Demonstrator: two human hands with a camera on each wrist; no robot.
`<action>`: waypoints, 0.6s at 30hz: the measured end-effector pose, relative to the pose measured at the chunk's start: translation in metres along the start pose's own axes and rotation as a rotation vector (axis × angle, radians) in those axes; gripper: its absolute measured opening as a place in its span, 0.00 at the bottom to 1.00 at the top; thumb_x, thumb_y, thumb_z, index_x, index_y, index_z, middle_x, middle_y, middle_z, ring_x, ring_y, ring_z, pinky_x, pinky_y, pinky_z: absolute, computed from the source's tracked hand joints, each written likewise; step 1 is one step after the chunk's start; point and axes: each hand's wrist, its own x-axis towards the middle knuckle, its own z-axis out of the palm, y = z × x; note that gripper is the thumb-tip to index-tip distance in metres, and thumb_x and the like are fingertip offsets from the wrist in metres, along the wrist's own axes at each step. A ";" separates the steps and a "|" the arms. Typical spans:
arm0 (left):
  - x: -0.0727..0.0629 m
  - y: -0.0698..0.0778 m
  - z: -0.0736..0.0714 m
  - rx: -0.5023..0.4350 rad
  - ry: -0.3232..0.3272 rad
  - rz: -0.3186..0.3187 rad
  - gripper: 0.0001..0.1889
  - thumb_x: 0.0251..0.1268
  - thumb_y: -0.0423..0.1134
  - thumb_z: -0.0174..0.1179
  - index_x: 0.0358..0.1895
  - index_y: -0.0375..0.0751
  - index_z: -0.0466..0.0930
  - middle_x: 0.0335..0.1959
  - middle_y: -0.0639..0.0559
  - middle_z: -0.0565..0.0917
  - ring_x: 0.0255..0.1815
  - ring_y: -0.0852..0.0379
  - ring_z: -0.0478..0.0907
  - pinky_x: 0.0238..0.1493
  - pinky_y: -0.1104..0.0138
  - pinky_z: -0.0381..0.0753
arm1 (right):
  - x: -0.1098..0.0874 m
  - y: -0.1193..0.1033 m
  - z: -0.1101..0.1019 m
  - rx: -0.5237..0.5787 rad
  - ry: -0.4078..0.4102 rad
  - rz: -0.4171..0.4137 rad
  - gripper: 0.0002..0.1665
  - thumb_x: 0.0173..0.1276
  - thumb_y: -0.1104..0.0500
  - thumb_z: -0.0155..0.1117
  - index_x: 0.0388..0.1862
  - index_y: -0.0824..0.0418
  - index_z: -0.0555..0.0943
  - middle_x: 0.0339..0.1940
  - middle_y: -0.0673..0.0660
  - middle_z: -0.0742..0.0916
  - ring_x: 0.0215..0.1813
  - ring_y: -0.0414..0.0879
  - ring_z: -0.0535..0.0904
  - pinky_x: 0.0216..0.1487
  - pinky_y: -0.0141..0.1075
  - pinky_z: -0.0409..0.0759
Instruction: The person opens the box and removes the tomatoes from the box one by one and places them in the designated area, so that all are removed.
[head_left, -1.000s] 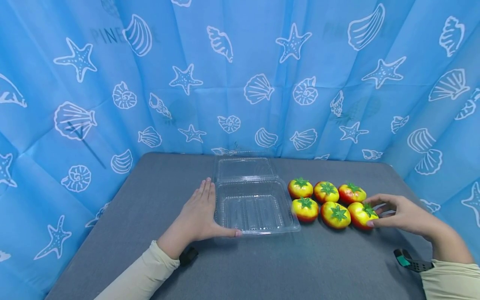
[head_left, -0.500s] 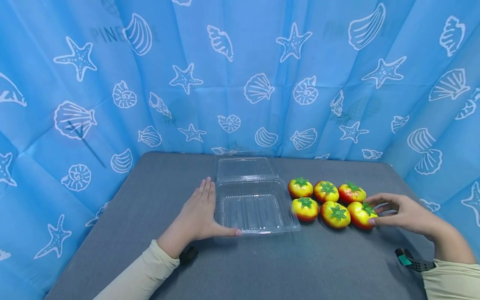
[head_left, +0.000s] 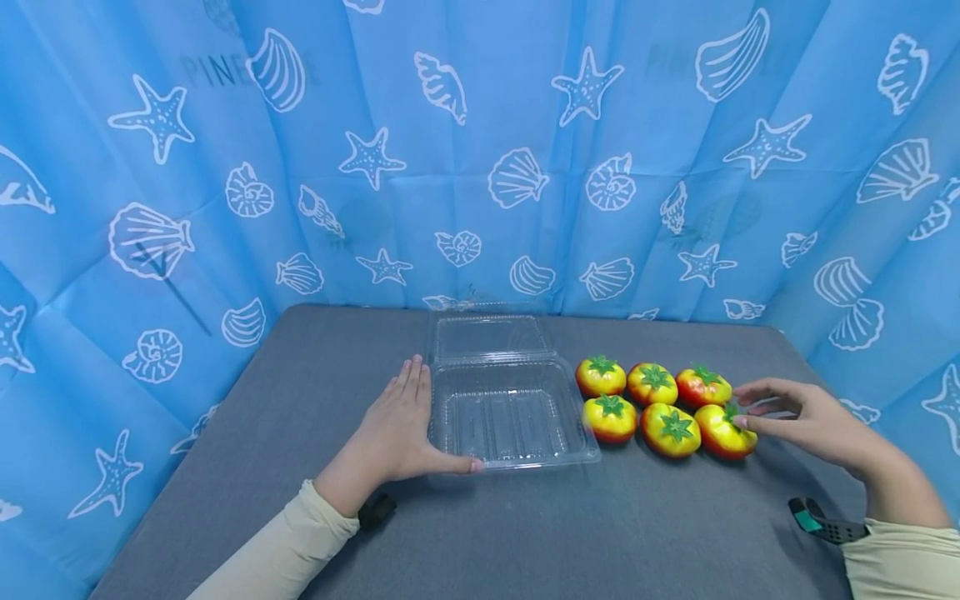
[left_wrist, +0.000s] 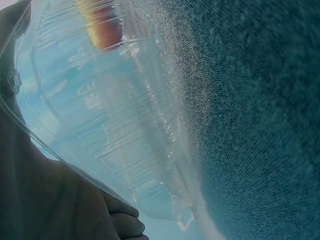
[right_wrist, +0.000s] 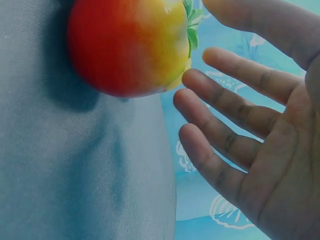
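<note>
An open clear plastic clamshell container (head_left: 502, 412) lies on the table, its lid (head_left: 491, 335) folded back. My left hand (head_left: 397, 425) rests along its left side with straight fingers, the thumb at the front edge. In the left wrist view, the container's ribbed wall (left_wrist: 115, 120) stands beside the palm. To its right sit several yellow-and-red tomatoes with green star-shaped leaves, in two rows. My right hand (head_left: 813, 425) hovers at the front right tomato (head_left: 723, 433), fingers spread loosely. In the right wrist view, the fingers point at that tomato (right_wrist: 127, 47) without curling round it.
The grey table (head_left: 540, 533) spreads in front of the container and tomatoes. A blue curtain (head_left: 480, 167) with white shells and starfish hangs behind. Other tomatoes, such as the front middle one (head_left: 671, 432), stand close together near the container's right edge.
My right hand's fingers have drawn slightly off the front right tomato, the thumb rising from its side toward its leaves. The left hand and container have stayed in place.
</note>
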 end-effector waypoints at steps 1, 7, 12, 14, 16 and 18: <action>0.000 0.000 0.000 -0.001 -0.002 0.000 0.87 0.32 0.99 0.48 0.86 0.30 0.41 0.88 0.31 0.40 0.90 0.37 0.38 0.88 0.47 0.51 | 0.000 -0.001 0.000 -0.002 0.012 -0.003 0.31 0.79 0.50 0.67 0.70 0.68 0.77 0.64 0.72 0.84 0.48 0.25 0.79 0.41 0.33 0.86; -0.001 0.000 0.001 -0.003 -0.003 -0.002 0.87 0.32 0.99 0.49 0.86 0.30 0.42 0.88 0.32 0.40 0.90 0.38 0.37 0.88 0.47 0.50 | 0.002 -0.006 0.002 -0.006 0.073 0.006 0.32 0.79 0.48 0.68 0.70 0.68 0.77 0.65 0.73 0.83 0.47 0.20 0.76 0.42 0.31 0.85; -0.001 0.001 0.003 0.000 0.003 0.002 0.87 0.31 0.99 0.48 0.86 0.30 0.42 0.88 0.32 0.40 0.90 0.38 0.38 0.88 0.47 0.50 | 0.003 -0.011 0.002 -0.008 0.111 0.006 0.32 0.78 0.47 0.68 0.69 0.68 0.77 0.65 0.73 0.83 0.47 0.19 0.75 0.42 0.30 0.84; -0.001 0.002 0.003 0.007 0.004 0.005 0.87 0.31 1.00 0.47 0.86 0.30 0.42 0.88 0.32 0.40 0.90 0.38 0.38 0.88 0.47 0.50 | 0.003 -0.013 0.002 -0.007 0.120 0.003 0.32 0.78 0.47 0.68 0.69 0.68 0.77 0.65 0.73 0.83 0.46 0.18 0.75 0.42 0.29 0.84; -0.001 0.002 0.003 0.014 0.006 0.007 0.87 0.30 1.00 0.46 0.86 0.30 0.42 0.88 0.32 0.40 0.90 0.37 0.38 0.88 0.48 0.50 | 0.003 -0.014 0.002 -0.006 0.128 0.003 0.32 0.78 0.47 0.68 0.69 0.68 0.77 0.65 0.73 0.83 0.46 0.18 0.75 0.42 0.29 0.83; -0.001 0.002 0.002 0.017 0.007 0.006 0.87 0.30 1.00 0.46 0.86 0.30 0.42 0.88 0.32 0.40 0.90 0.37 0.38 0.88 0.48 0.49 | 0.004 -0.014 0.002 -0.006 0.134 0.003 0.32 0.79 0.47 0.67 0.69 0.69 0.77 0.65 0.73 0.84 0.46 0.18 0.75 0.42 0.29 0.83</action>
